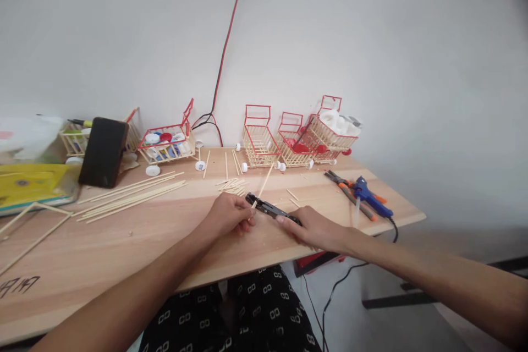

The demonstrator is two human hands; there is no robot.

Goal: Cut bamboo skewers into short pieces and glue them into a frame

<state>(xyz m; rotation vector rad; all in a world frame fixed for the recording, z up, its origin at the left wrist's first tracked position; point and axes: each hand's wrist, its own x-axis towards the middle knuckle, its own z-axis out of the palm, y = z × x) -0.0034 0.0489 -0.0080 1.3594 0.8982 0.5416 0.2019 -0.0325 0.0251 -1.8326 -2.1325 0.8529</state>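
My left hand (228,213) pinches a thin wooden stick (264,183) that slants up and away across the wooden table (124,242). My right hand (313,227) grips the handles of black cutting pliers (267,207), whose jaws meet the stick right next to my left fingertips. A small heap of short cut stick pieces (233,185) lies just beyond my left hand.
Long sticks (132,195) lie to the left. Stick-built carts with red frames (167,143) (258,140) (325,132) line the wall. A blue glue gun (373,199) and orange-handled pliers (350,190) lie at right. A black phone (104,151) leans at left; a red cable (226,44) runs up the wall.
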